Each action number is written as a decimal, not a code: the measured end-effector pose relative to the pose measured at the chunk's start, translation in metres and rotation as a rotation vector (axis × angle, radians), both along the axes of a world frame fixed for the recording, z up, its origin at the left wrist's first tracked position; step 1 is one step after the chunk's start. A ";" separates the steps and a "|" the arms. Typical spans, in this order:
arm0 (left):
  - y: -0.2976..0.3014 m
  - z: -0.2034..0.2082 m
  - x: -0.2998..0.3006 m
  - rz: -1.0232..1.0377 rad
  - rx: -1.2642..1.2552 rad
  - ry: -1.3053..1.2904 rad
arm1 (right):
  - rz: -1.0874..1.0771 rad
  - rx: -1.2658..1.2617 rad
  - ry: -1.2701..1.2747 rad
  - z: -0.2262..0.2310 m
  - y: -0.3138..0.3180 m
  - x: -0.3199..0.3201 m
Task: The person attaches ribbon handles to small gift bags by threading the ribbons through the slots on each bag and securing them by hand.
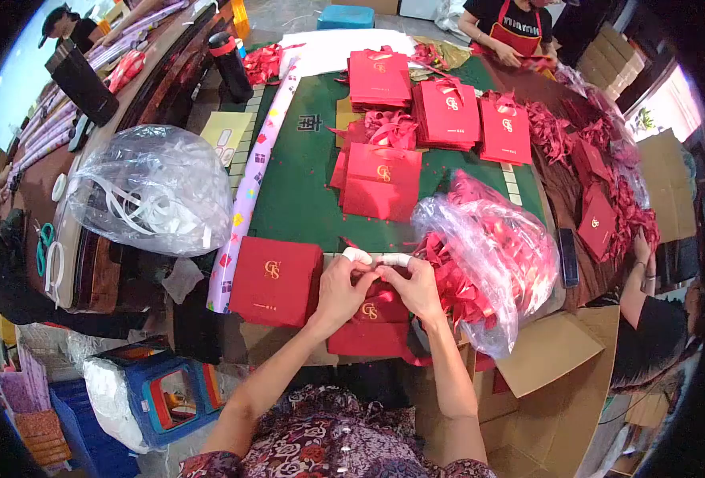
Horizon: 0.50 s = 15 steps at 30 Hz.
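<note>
My left hand [341, 291] and my right hand [414, 288] meet above a red paper gift bag [368, 338] with a gold emblem, lying at the near table edge. Both are closed in a pinch, thumbs and fingertips nearly touching. White wrapping covers a finger on each hand. What sits between the fingertips is too small to make out. Left of my hands rests a stack of red gift bags [276, 279]. Close to my right hand, a clear plastic bag [492, 263] spills red ribbons.
Beyond lie more stacked red bags [380, 179] on the green tabletop [308, 171]. A patterned paper roll [253, 187] and a clear bag of white ribbon [157, 191] lie left. An open cardboard box [555, 390] stands right of me. Co-workers handle items around the tables.
</note>
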<state>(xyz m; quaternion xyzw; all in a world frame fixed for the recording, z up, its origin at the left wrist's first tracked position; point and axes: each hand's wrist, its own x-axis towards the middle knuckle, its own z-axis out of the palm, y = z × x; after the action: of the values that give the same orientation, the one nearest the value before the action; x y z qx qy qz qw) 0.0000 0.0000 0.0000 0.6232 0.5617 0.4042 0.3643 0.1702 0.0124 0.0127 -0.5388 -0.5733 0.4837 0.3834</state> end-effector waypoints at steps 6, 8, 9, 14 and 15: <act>0.000 0.005 -0.005 -0.037 0.212 0.128 | 0.016 0.136 -0.064 0.000 0.004 0.000; -0.002 0.007 -0.007 0.068 0.337 0.186 | -0.140 0.073 -0.017 -0.004 0.006 0.004; -0.003 0.003 -0.010 0.070 0.339 0.189 | -0.138 0.076 -0.014 -0.003 0.007 0.005; -0.008 -0.010 -0.021 -0.021 0.057 0.035 | -0.198 0.053 0.060 -0.014 0.009 0.013; -0.008 -0.008 -0.023 -0.021 0.039 0.033 | -0.197 0.055 0.061 -0.012 0.009 0.011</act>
<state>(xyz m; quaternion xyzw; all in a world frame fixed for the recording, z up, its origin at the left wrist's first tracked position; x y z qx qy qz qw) -0.0226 -0.0084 -0.0085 0.6425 0.5532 0.4009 0.3471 0.1809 0.0215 0.0011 -0.5665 -0.5188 0.4441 0.4612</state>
